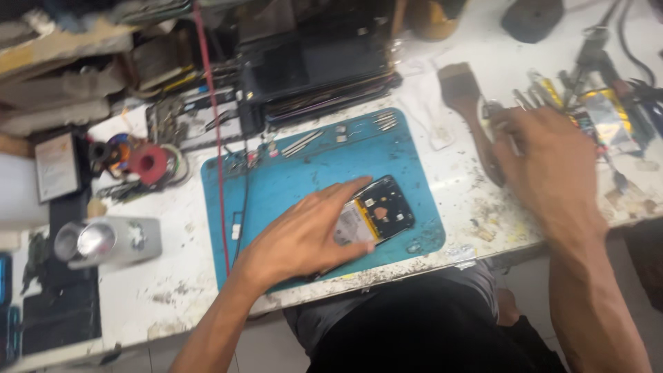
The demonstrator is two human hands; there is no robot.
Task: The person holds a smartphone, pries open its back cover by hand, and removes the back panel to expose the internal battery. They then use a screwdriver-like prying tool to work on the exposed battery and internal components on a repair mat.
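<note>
An opened phone (383,211) with its back off lies on the blue work mat (304,166), showing a pale battery and dark circuit parts. My left hand (304,235) rests flat on the phone's left part, fingers spread over it. My right hand (542,155) is out to the right over the white bench, fingers down among several small metal tools (532,97). Motion blur hides whether its fingers close on one.
A wooden-handled brush (466,97) lies left of my right hand. Stacked dark phone panels (318,69) sit behind the mat. A red cable (214,138) crosses the mat's left edge. Solder spools (148,162) and a grey cylinder device (110,242) stand at left.
</note>
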